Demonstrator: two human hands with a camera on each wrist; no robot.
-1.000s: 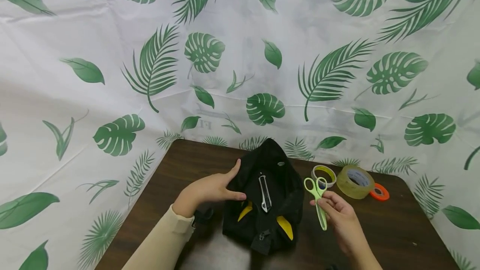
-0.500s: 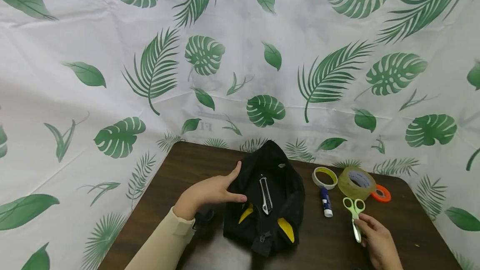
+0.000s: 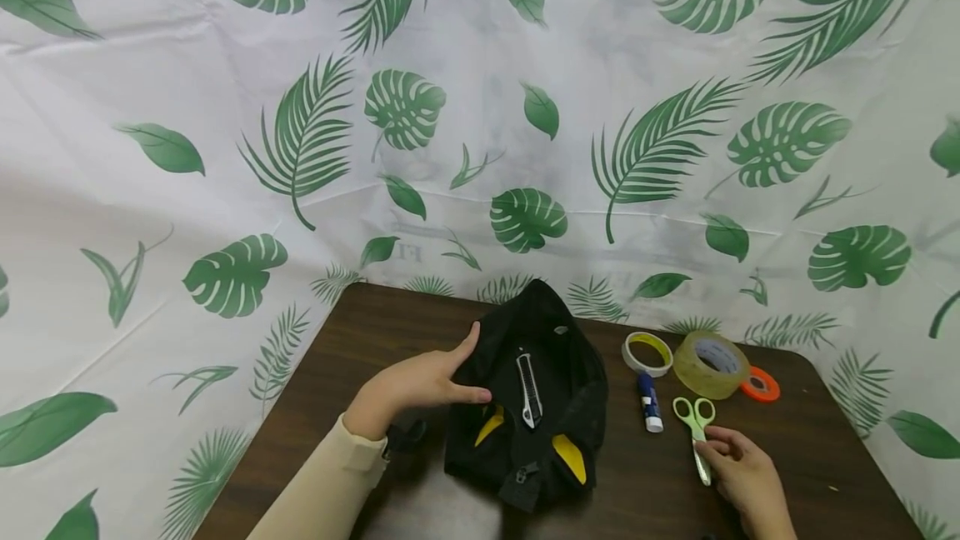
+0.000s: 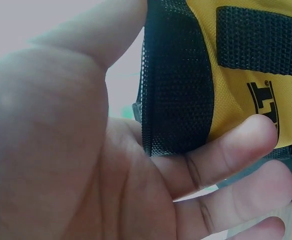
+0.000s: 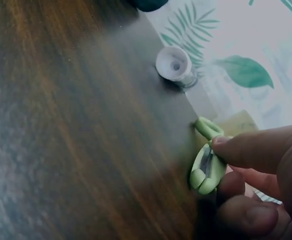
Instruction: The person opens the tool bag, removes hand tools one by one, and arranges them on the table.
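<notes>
A black tool bag [image 3: 487, 457] with yellow patches stands on the table, its mouth facing up. My left hand [image 3: 423, 382] holds the bag's left rim, thumb over the edge. In the left wrist view its fingers extend along the yellow side [image 4: 235, 95], which bears part of a black logo. A utility knife [image 3: 528, 390] with a grey body lies in the bag's mouth. My right hand [image 3: 742, 469] pinches light green scissors [image 3: 696, 423] close over the table, handle loops pointing away from me. The right wrist view shows the scissors [image 5: 208, 170] between thumb and fingers.
Right of the bag lies a blue glue stick [image 3: 650, 402] with a white cap. Behind it are a white tape roll [image 3: 627, 357], a wide clear tape roll [image 3: 693, 373] and an orange tape roll [image 3: 761, 386]. A leaf-print cloth [image 3: 465, 107] hangs behind the table [image 3: 405, 307].
My right hand has carried the scissors right and toward me, away from the bag, uncovering the glue stick; lately it shifted slightly left. My left hand has stayed on the bag.
</notes>
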